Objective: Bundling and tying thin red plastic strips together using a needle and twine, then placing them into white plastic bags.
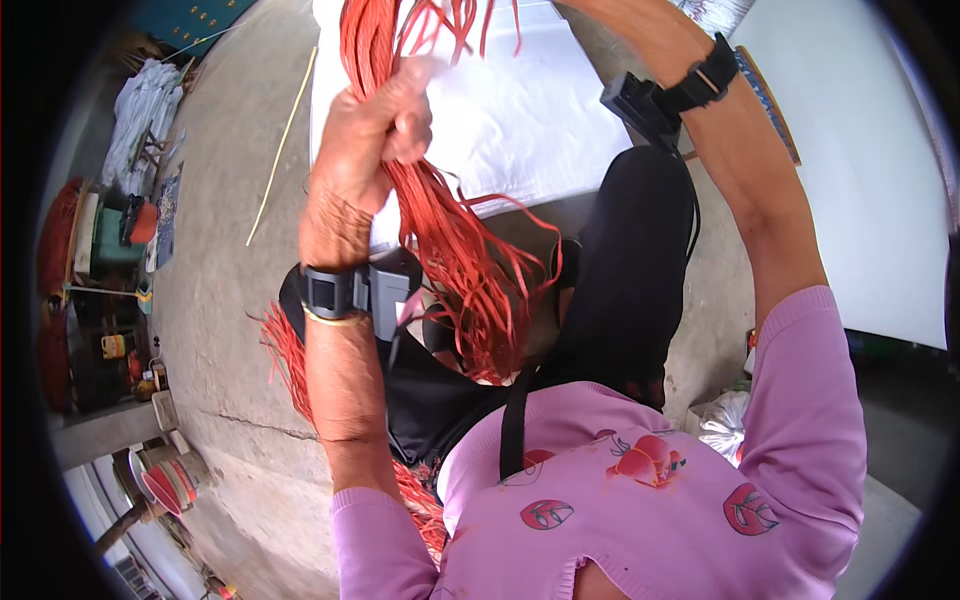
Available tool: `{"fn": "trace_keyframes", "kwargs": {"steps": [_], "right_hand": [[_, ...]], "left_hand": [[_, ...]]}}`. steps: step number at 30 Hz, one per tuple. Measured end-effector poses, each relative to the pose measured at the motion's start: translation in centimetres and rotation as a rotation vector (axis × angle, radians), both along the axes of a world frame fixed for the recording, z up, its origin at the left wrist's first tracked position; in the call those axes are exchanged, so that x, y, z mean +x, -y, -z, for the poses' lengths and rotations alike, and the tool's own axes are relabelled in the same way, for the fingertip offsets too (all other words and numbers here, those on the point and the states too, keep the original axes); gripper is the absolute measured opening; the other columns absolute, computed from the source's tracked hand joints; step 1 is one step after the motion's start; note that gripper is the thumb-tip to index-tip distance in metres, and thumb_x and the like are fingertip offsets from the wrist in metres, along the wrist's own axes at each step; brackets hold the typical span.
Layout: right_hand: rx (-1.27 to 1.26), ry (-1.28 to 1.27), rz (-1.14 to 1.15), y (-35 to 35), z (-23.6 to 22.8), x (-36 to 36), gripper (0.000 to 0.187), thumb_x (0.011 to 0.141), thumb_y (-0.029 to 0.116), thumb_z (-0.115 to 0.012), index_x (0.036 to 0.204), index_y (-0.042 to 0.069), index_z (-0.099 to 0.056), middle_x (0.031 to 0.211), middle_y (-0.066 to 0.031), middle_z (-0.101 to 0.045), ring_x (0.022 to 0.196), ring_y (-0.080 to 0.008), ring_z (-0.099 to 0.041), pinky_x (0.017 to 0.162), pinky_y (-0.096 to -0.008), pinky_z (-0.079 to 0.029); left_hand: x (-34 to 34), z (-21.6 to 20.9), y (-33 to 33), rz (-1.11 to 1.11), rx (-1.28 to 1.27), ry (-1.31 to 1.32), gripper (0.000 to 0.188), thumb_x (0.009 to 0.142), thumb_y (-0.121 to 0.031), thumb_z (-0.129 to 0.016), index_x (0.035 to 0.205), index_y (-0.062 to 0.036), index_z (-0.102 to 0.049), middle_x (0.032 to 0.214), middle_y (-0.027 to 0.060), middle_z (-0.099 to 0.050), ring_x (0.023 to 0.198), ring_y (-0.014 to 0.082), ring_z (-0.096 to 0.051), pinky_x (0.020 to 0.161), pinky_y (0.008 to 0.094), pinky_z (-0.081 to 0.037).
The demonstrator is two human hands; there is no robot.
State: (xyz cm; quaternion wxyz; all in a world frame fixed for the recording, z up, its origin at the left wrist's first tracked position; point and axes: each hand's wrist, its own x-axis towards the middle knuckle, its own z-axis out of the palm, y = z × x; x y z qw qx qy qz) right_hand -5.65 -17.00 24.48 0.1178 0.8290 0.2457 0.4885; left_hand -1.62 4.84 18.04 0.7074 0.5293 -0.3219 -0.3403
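Note:
My left hand is closed in a fist around a thick bundle of red strips, long, thin and flat. Below the fist the loose ends fan out and hang between my knees. Above it the bundle continues past the top edge, where several strips splay to the right. My right forearm reaches up and leftward out of the picture's top, so the right hand is hidden. Under the bundle lies a white sheet-like surface in front of me. More red strips lie by my left leg.
A thin yellow strip lies on the concrete floor at left. Along the left side are white bundled material, a green container and a round stool-like object. A large white panel stands at right, with a clear plastic bag near my right side.

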Motion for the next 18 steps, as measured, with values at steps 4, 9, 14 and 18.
{"fn": "trace_keyframes", "kwargs": {"steps": [4,9,14,18], "right_hand": [[0.081,-0.174,0.050,0.0,6.7,-2.5,0.031,0.074,0.023,-0.065,0.099,0.009,-0.055,0.090,-0.0057,-0.054,0.066,-0.0251,-0.061,0.052,-0.0371,-0.049],[0.958,-1.007,0.371,-6.2,17.0,-10.9,0.036,0.078,0.037,-0.062,0.076,0.001,-0.064,0.069,-0.0155,-0.061,0.067,-0.0303,-0.060,0.061,-0.0398,-0.046],[1.574,-1.210,0.360,-12.4,20.7,-13.9,0.055,0.076,0.054,-0.061,0.073,-0.001,-0.061,0.059,-0.0088,-0.059,0.055,-0.0166,-0.057,0.052,-0.0313,-0.044],[2.121,-1.396,0.033,-13.8,21.4,-13.5,0.052,0.074,0.052,-0.066,0.074,0.001,-0.061,0.061,-0.0060,-0.057,0.051,-0.0115,-0.053,0.045,-0.0262,-0.040]], "left_hand": [[-2.4,8.3,-1.1,-0.116,0.249,-0.398,0.020,0.088,-0.023,-0.056,0.095,-0.0039,-0.055,0.052,-0.0070,-0.039,0.042,0.0052,-0.031,0.041,0.0209,-0.025],[-8.1,17.3,-3.0,-0.152,0.504,-0.907,0.015,0.088,-0.019,-0.057,0.078,-0.0082,-0.052,0.055,-0.0063,-0.042,0.041,0.0035,-0.030,0.042,0.0200,-0.026],[-11.6,17.1,-3.0,0.011,0.340,-0.874,0.017,0.088,-0.015,-0.054,0.072,-0.0093,-0.050,0.056,-0.0037,-0.045,0.041,0.0041,-0.032,0.041,0.0202,-0.028],[-12.6,16.0,-3.8,-0.005,0.354,-0.816,0.017,0.087,-0.016,-0.055,0.073,-0.0094,-0.049,0.056,-0.0032,-0.046,0.041,0.0041,-0.033,0.041,0.0201,-0.028]]}}
